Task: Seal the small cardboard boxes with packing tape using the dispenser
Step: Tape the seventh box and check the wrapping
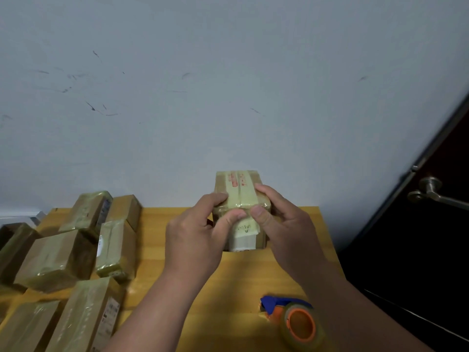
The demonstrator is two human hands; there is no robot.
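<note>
Red print on held box tape, labels on stacked boxes: illegible.

We see a brown cardboard box wrapped in glossy, yellowish tape that wrinkles at its edges. The bench is smooth, light wood with a faint sheen. The taped boxes at left share that shiny film. The dispenser is blue and orange plastic carrying clear glossy tape. The wall is matt, scuffed paint; the door handle is brushed metal.
</note>
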